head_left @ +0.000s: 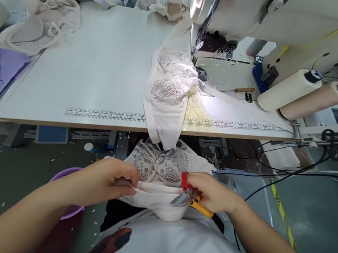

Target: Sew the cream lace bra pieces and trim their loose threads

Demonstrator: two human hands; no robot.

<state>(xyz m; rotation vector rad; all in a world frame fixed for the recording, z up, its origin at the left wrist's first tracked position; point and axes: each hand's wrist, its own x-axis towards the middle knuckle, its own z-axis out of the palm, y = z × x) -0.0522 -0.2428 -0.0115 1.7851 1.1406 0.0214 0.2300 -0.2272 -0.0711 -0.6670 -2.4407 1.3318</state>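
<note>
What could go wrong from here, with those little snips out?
The right hand holds the snips with their blades against the lap garment, so a careless cut might nick it. The left hand pinches the same garment, so its fingers could stray too near the blades. A draped garment hangs over the table edge and might get tugged.

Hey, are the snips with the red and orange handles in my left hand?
No, the snips are in your right hand, while your left hand holds the white lace garment.
</note>
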